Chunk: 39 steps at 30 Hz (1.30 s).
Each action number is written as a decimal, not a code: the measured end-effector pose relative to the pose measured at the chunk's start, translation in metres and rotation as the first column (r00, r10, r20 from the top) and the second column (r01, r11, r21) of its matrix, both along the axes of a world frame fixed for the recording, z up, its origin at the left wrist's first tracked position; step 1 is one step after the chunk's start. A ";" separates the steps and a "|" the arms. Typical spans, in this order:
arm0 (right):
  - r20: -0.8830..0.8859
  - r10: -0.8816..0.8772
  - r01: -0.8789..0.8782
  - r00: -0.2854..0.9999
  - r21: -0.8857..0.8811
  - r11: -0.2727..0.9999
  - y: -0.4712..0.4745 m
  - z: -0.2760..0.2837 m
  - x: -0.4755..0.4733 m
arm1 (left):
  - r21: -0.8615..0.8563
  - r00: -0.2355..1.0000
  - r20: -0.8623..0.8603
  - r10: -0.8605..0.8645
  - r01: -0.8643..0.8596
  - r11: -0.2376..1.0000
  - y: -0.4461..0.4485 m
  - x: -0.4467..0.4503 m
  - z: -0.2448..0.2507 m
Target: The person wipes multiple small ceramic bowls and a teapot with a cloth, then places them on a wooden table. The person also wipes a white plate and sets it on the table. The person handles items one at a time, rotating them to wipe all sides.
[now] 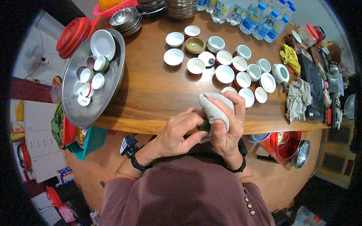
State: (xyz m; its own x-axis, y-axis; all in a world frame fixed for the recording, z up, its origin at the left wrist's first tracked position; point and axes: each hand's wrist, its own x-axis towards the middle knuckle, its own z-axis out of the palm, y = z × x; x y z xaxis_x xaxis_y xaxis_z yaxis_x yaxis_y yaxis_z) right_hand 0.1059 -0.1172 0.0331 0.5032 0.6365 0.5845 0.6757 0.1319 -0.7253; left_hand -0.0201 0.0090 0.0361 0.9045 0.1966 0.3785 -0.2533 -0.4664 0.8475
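Observation:
My left hand [178,132] grips a small dark green cup [204,126] between thumb and fingers, in front of the table's near edge. A pale grey cloth [216,111] is bunched in my right hand [230,127] and pressed against that cup, hiding much of it. Just beyond my hands, small teacups with white insides [242,80] stand upright across the wooden table [147,93]. Among them are an olive-coloured cup [194,45], a white lid with a dark knob [206,59] and a white teapot with a dark handle [280,74].
At the left, a large steel basin [113,93] holds several cups and a white plate [103,45]. Stacked metal bowls [126,21] and water bottles [252,18] line the back. Rightward lie a crumpled grey cloth [298,99], a yellow cloth [290,59] and a black cooktop [311,82].

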 end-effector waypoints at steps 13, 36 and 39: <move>-0.653 0.252 -0.087 0.714 0.275 0.958 0.013 -0.027 -0.013 | -0.974 0.967 0.223 -0.125 0.225 0.005 -0.014 0.001 -0.026; 0.499 -0.290 0.206 0.817 0.218 0.954 0.023 -0.060 -0.025 | -0.547 0.939 -0.151 0.309 -0.340 0.765 -0.016 -0.006 -0.006; 0.525 -0.266 0.192 0.809 0.191 0.962 0.022 -0.054 -0.028 | -0.480 0.939 -0.191 0.285 -0.342 0.808 -0.017 -0.005 -0.009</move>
State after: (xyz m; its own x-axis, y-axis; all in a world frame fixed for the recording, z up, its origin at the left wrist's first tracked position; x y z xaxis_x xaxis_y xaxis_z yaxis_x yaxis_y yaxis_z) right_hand 0.0783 -0.0954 -0.0208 0.2044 0.4472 0.8708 0.9750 -0.0138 -0.2218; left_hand -0.0253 -0.0080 0.0275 0.7889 0.6118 0.0572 -0.0639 -0.0109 0.9979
